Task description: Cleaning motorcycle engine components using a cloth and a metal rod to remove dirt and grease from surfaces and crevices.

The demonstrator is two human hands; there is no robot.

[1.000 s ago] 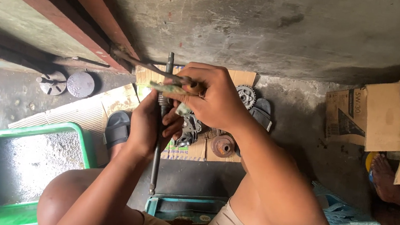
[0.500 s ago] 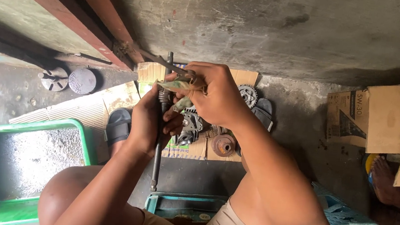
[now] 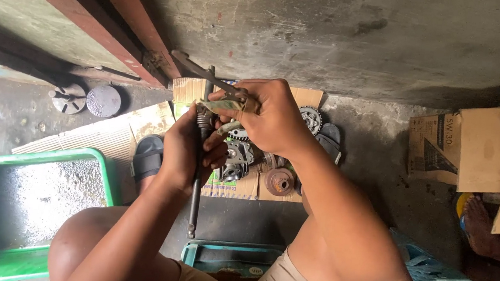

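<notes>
Hands meet at the picture's middle. The left hand (image 3: 185, 149) is wrapped tight round a long metal rod (image 3: 198, 172) that runs from twelve to six o'clock. The right hand (image 3: 273, 118), fingers curled shut, grips a grey wrench-like tool (image 3: 204, 74) and a rag (image 3: 219, 107) at the rod's top. Since half a second ago both hands have barely shifted. Engine parts (image 3: 239, 158) lie on cardboard (image 3: 245, 186) just beneath; a green tray (image 3: 103, 172) sits at eight o'clock.

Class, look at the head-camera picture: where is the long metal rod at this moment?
The long metal rod stands upright near the middle of the head view, gripped by the left hand, with the right hand working a tool at its upper end, above the cardboard holding engine parts.
</notes>
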